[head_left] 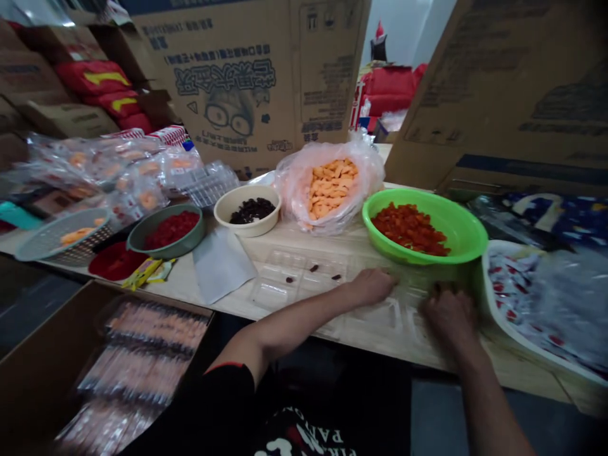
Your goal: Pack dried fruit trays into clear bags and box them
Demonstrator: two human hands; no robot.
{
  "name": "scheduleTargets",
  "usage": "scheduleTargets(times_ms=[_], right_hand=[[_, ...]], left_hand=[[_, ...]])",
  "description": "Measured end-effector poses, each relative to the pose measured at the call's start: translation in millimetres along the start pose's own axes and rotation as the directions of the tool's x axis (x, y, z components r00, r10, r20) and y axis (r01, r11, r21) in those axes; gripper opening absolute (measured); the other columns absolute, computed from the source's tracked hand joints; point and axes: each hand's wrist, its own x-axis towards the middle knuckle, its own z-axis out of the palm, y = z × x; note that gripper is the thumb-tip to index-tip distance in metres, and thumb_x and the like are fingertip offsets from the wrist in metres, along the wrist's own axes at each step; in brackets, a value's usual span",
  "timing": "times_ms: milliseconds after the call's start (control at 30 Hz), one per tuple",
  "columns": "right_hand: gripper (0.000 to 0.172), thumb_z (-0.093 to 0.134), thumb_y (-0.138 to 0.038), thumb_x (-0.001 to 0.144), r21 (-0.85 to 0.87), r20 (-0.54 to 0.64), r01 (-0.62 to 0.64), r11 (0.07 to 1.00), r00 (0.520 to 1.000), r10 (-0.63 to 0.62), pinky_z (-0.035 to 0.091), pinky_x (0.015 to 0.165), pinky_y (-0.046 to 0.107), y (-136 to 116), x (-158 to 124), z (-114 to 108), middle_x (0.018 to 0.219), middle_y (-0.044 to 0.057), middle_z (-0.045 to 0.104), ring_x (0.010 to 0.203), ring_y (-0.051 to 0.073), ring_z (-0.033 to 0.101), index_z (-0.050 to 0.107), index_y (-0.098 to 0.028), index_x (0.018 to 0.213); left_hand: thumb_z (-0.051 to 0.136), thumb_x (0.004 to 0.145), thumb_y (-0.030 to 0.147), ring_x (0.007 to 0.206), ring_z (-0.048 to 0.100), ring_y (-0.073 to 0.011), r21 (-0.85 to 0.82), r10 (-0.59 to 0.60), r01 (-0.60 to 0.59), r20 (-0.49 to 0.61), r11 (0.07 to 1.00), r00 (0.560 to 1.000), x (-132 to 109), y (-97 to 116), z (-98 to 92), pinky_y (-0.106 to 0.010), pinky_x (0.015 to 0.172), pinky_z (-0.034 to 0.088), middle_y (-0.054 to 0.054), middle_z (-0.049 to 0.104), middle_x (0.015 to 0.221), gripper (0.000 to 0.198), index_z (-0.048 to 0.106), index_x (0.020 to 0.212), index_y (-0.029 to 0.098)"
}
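Black sleeve beside boxed packs; left grip released on clear tray; right grip unclear by green basin.

"PAR" inverted on black shirt (rest unclear), cardboard box print illegible

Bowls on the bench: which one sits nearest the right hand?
The green plastic basin, holding diced red-orange pieces, just beyond that hand; the cream bowl and grey-green bowl sit farther left.

Worn by the person: a black short-sleeved T-shirt, a thin red band edging its sleeve, and white-and-red lettering across the chest, with both forearms bare.
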Motion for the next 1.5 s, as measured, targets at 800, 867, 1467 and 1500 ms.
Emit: scheduleTargets(times_ms=[800,867,1467,1500], right_hand=[[0.046,0.043,-0.022,0.086,0.171,-0.099,0.009,0.985,0.995,0.008,0.044,0.094,0.045,3,3,-11,0.118,0.026,0.061,0.112,0.035,0.057,0.055,-0.002,0.126],[0.048,0.043,-0.022,0.085,0.163,-0.175,0.104,0.981,0.982,-0.075,0.043,0.097,0.045,-10,1,-17,0.123,0.025,0.06,0.115,0.035,0.055,0.055,-0.002,0.127],[0.027,0.058,-0.015,0.085,0.005,0.331,0.729,0.685,0.645,-0.689,0.035,0.094,0.045,-255,-25,-17,0.111,0.02,0.066,0.11,0.033,0.059,0.063,-0.013,0.111],[0.026,0.058,-0.015,0.085,0.005,0.328,0.726,0.688,0.649,-0.686,0.035,0.094,0.045,-256,-24,-18,0.11,0.02,0.067,0.109,0.033,0.06,0.063,-0.013,0.11]], left_hand=[[0.056,0.09,0.019,0.094,0.067,-0.0195,-0.176,-0.16,0.131,-0.159,0.976,0.974,-12,-28,-51.5,-0.025,0.083,0.049,-0.009,0.076,0.102,0.024,0.078,0.098,0.015],[0.058,0.088,0.02,0.09,0.067,-0.0174,-0.237,-0.237,0.188,-0.199,0.953,0.951,-51,-57,-85.5,-0.024,0.081,0.048,-0.006,0.077,0.099,0.022,0.077,0.098,0.015],[0.061,0.077,0.019,0.072,0.062,-0.0154,-0.123,-0.395,0.376,-0.234,0.919,0.888,-190,-151,-100.9,-0.024,0.066,0.042,-0.002,0.071,0.079,0.014,0.074,0.081,0.016],[0.061,0.078,0.02,0.072,0.063,-0.0155,-0.12,-0.4,0.382,-0.251,0.916,0.881,-188,-151,-104.3,-0.024,0.067,0.043,-0.002,0.071,0.079,0.015,0.075,0.084,0.017]])
